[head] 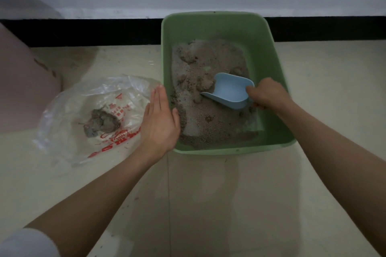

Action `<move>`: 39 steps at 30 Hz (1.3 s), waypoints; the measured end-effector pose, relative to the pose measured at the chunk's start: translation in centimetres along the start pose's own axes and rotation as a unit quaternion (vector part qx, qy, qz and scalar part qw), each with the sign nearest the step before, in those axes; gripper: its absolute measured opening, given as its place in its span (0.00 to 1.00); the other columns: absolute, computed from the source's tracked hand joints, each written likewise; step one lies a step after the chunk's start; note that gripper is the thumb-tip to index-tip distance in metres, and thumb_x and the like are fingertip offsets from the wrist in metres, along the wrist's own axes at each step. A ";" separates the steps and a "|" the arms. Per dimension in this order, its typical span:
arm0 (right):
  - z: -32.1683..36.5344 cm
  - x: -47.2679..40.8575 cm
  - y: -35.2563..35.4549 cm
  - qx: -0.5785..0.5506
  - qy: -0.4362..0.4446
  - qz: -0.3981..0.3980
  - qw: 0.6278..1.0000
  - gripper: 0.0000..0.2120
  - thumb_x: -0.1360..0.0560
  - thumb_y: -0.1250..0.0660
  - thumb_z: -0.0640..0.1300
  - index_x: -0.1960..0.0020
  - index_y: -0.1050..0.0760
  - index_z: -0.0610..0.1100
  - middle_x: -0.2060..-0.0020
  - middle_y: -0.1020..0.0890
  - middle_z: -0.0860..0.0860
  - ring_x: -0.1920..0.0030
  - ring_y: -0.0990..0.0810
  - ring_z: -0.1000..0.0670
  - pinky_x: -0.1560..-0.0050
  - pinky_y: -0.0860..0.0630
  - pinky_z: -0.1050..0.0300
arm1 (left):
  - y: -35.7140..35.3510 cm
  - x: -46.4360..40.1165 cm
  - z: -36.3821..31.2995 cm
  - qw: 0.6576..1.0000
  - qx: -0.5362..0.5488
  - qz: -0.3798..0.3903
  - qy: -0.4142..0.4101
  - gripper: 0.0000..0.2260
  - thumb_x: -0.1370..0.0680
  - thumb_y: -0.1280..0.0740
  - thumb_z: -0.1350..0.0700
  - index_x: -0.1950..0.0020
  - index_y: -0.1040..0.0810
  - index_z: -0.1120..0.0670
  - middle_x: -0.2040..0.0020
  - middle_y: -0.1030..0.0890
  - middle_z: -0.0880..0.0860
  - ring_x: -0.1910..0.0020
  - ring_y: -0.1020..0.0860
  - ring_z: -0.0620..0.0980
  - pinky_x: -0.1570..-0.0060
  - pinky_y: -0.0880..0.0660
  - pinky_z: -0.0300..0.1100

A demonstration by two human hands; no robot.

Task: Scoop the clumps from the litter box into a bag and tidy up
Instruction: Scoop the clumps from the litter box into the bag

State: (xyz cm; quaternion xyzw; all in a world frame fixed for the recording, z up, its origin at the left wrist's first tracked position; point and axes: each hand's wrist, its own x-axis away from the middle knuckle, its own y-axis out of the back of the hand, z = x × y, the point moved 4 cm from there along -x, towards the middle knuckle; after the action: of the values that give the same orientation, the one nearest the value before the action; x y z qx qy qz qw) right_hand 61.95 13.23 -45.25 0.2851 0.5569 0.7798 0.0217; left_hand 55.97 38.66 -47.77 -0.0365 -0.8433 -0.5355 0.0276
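Left hand (158, 119) flat, empty; right hand (266, 95) grips one scoop (228, 91); one bag (94, 117).

plastic, grit and tile

my scoop (228, 92) is smooth matt blue plastic. the litter box (269, 64) is smooth green plastic, its litter (208, 123) coarse and grainy. the bag (87, 98) is thin, clear, crinkled glossy plastic. the floor (208, 204) looks like smooth tile.

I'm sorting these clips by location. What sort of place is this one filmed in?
Probably a home interior, at floor level by a wall: pale floor tiles, a dark baseboard under a white wall, and a green litter box with a plastic bag beside it.
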 end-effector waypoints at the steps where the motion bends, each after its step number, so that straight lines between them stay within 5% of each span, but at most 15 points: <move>1: 0.4 -0.3 -0.3 0.013 0.002 -0.001 1.000 0.15 0.24 0.42 0.47 0.50 0.25 0.37 0.51 0.19 0.38 0.56 0.22 0.41 0.57 0.30 0.55 | 0.0 0.0 0.0 1.000 0.000 -0.001 0.000 0.27 0.19 0.50 0.52 0.25 0.59 0.59 0.23 0.53 0.57 0.24 0.54 0.52 0.27 0.55 0.42; 5: 3.0 -1.1 -1.8 0.078 0.039 -0.013 0.996 0.16 0.21 0.46 0.43 0.41 0.26 0.36 0.43 0.22 0.39 0.44 0.23 0.39 0.49 0.28 0.52 | 0.0 0.0 -0.1 1.000 -0.008 0.003 0.003 0.28 0.19 0.50 0.52 0.25 0.60 0.59 0.23 0.54 0.57 0.24 0.54 0.51 0.27 0.55 0.43; 14: 2.3 -2.1 -3.9 -0.037 0.043 -0.003 0.998 0.14 0.20 0.47 0.42 0.47 0.27 0.34 0.46 0.22 0.36 0.51 0.25 0.39 0.56 0.34 0.54 | 0.0 0.0 0.0 1.000 -0.014 0.005 0.006 0.28 0.19 0.51 0.51 0.25 0.61 0.58 0.23 0.55 0.56 0.24 0.55 0.50 0.27 0.56 0.42; 20: 1.0 -1.5 -4.4 -0.165 0.044 0.013 0.985 0.15 0.19 0.48 0.43 0.57 0.28 0.38 0.61 0.28 0.43 0.57 0.30 0.46 0.59 0.37 0.57 | -0.1 0.0 0.0 1.000 -0.016 0.014 0.012 0.28 0.19 0.52 0.50 0.25 0.62 0.58 0.23 0.56 0.55 0.24 0.56 0.50 0.26 0.56 0.44; 24: 0.9 -0.5 -4.6 -0.222 0.048 0.011 0.974 0.16 0.19 0.48 0.43 0.48 0.26 0.33 0.57 0.26 0.41 0.58 0.30 0.47 0.60 0.36 0.57 | 0.0 0.1 0.0 1.000 -0.018 0.018 0.016 0.28 0.19 0.51 0.51 0.25 0.62 0.58 0.23 0.56 0.56 0.24 0.56 0.50 0.26 0.54 0.46; 28: 0.6 0.0 -3.8 -0.206 0.040 -0.004 0.978 0.11 0.20 0.46 0.42 0.57 0.28 0.40 0.58 0.27 0.42 0.56 0.30 0.47 0.56 0.36 0.57 | 0.0 0.0 0.1 0.999 -0.017 0.023 0.016 0.28 0.19 0.51 0.52 0.25 0.62 0.58 0.23 0.57 0.56 0.24 0.56 0.50 0.26 0.55 0.46; 32: -0.5 1.6 -2.5 -0.205 0.005 -0.015 0.979 0.18 0.22 0.45 0.44 0.70 0.33 0.45 0.59 0.25 0.41 0.57 0.28 0.46 0.55 0.34 0.56 | 0.2 0.0 0.0 0.999 -0.006 0.038 0.007 0.27 0.19 0.51 0.54 0.25 0.62 0.59 0.23 0.57 0.56 0.24 0.57 0.51 0.26 0.56 0.46; 36: -0.2 4.6 -0.4 -0.212 0.002 -0.033 0.977 0.18 0.22 0.44 0.46 0.70 0.30 0.45 0.59 0.19 0.40 0.51 0.19 0.38 0.44 0.24 0.46 | 0.7 -0.5 0.5 0.997 -0.006 0.082 -0.002 0.26 0.18 0.53 0.52 0.25 0.61 0.59 0.23 0.58 0.55 0.24 0.59 0.51 0.26 0.55 0.48; 39: 1.3 6.9 0.8 -0.217 0.015 -0.038 0.975 0.18 0.22 0.44 0.45 0.70 0.29 0.44 0.64 0.19 0.41 0.58 0.20 0.40 0.48 0.23 0.48 | 2.0 -0.1 1.2 0.995 0.015 0.096 -0.035 0.25 0.18 0.54 0.50 0.24 0.56 0.58 0.23 0.54 0.56 0.24 0.57 0.52 0.26 0.54 0.49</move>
State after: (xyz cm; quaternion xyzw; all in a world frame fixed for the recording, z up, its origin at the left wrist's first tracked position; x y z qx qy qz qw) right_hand 56.98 16.47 -41.37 0.2407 0.3854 0.8847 0.1040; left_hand 56.24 40.63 -46.47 -0.1358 -0.8441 -0.5164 0.0497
